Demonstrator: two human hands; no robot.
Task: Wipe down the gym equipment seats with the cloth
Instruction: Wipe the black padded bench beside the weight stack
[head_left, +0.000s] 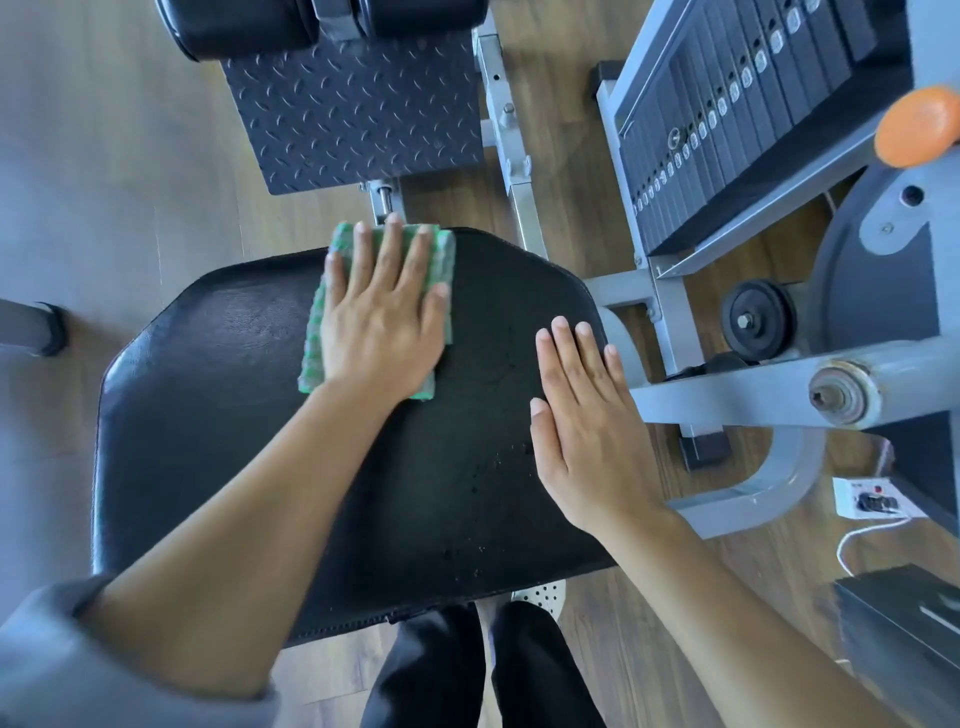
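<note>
A black padded seat (218, 395) of a gym machine fills the middle of the view. A folded green checked cloth (444, 254) lies on its far edge. My left hand (382, 317) presses flat on the cloth with straight, spread fingers. My right hand (587, 431) lies flat on the seat's right side, fingers straight and together, holding nothing. Small water drops dot the seat near my right hand.
A dark tread-plate footrest (353, 109) and black roller pads (249, 26) lie beyond the seat. A weight stack (727, 104), grey frame bars (737, 389) and an orange knob (917, 127) stand right. A white power socket (872, 499) sits on the wooden floor.
</note>
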